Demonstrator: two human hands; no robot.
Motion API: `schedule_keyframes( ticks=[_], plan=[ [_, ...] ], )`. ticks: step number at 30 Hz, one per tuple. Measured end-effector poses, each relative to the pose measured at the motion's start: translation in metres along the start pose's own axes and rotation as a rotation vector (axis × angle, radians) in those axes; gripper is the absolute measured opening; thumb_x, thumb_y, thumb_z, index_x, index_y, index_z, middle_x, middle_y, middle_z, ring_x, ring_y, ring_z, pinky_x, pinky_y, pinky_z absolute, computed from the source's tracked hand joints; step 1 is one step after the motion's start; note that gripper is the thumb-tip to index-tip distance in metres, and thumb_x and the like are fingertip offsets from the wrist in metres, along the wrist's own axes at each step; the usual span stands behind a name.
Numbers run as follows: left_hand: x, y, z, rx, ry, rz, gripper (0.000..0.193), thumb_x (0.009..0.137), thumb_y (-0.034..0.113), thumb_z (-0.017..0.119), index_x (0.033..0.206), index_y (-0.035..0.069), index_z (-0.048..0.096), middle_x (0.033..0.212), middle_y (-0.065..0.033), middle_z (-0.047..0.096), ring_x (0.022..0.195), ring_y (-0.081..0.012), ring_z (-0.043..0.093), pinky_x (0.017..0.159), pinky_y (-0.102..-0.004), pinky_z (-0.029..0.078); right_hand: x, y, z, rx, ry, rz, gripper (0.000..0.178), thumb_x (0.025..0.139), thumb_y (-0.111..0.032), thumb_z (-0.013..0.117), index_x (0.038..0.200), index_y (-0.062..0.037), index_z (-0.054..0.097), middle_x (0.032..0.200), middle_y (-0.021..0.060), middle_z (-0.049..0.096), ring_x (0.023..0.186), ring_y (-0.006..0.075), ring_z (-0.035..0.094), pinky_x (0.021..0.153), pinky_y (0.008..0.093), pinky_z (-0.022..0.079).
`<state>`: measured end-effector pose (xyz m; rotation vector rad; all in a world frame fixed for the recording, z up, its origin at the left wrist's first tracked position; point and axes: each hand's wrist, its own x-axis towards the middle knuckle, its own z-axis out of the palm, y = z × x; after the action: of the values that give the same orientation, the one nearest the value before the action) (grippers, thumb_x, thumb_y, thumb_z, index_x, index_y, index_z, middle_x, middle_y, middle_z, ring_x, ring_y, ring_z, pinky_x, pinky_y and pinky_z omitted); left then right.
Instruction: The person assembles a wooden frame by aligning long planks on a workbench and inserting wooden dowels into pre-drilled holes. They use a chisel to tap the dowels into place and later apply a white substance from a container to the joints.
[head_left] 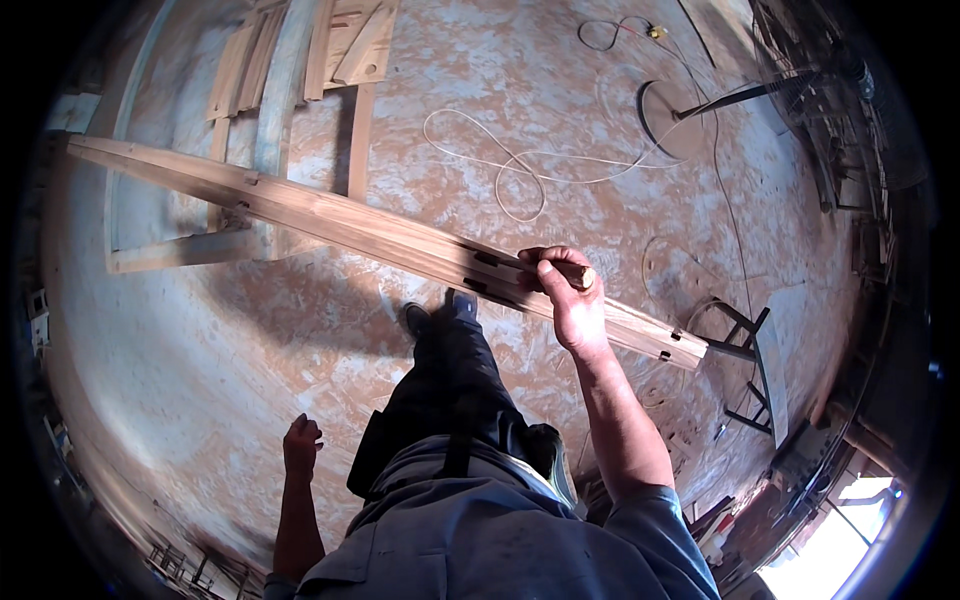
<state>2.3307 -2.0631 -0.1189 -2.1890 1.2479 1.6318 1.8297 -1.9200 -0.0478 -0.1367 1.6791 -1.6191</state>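
Two long planed timbers (380, 232) lie side by side across the view, running from the far left down to the right. Dark mortise slots are cut in them, including a pair just left of my right hand (575, 300). That hand is closed around a short, round wooden handle (587, 277) with a pale end, held over the timbers. Whatever is at the handle's other end cannot be made out. Low on the left, away from the timbers, my left hand (302, 445) hangs with loosely bent fingers and nothing visible in it.
Wooden pieces (255, 62) rest on a pale frame (190, 252) at the far left. A thin cord (515, 160) loops over the stained floor near a round stand base (665, 118). At the right stands a dark-legged stool or bench (770, 375).
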Motion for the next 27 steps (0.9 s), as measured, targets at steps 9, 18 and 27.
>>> schedule_keyframes(
  ticks=[9, 18, 27],
  plan=[
    [-0.001, -0.012, 0.0, -0.003, -0.004, -0.013, 0.067, 0.088, 0.023, 0.06, 0.142, -0.006, 0.033, 0.101, -0.0067, 0.059, 0.09, -0.0179, 0.059, 0.071, -0.0318, 0.049, -0.009, -0.001, 0.022, -0.028, 0.008, -0.105, 0.015, 0.09, -0.007, 0.063, 0.104, 0.0005, 0.063, 0.092, 0.007, 0.068, 0.083, 0.0089, 0.06, 0.077, 0.0257, 0.05],
    [-0.001, -0.006, -0.001, 0.014, -0.002, 0.009, 0.067, 0.088, 0.024, 0.06, 0.142, -0.006, 0.034, 0.106, -0.0089, 0.06, 0.091, -0.0191, 0.059, 0.072, -0.0325, 0.05, -0.009, 0.009, -0.01, 0.931, -0.067, 0.124, 0.02, 0.095, -0.027, 0.058, 0.101, -0.0076, 0.059, 0.107, 0.0154, 0.063, 0.084, 0.0259, 0.067, 0.073, 0.0383, 0.057],
    [-0.002, 0.0, 0.002, 0.012, 0.002, 0.016, 0.067, 0.086, 0.023, 0.061, 0.141, -0.006, 0.035, 0.102, -0.0087, 0.059, 0.09, -0.0186, 0.059, 0.071, -0.0321, 0.05, -0.009, 0.024, -0.008, 0.649, 0.077, 0.032, 0.014, 0.093, -0.016, 0.061, 0.098, -0.0047, 0.054, 0.107, 0.0182, 0.063, 0.079, 0.0275, 0.067, 0.072, 0.0396, 0.058]
  ],
)
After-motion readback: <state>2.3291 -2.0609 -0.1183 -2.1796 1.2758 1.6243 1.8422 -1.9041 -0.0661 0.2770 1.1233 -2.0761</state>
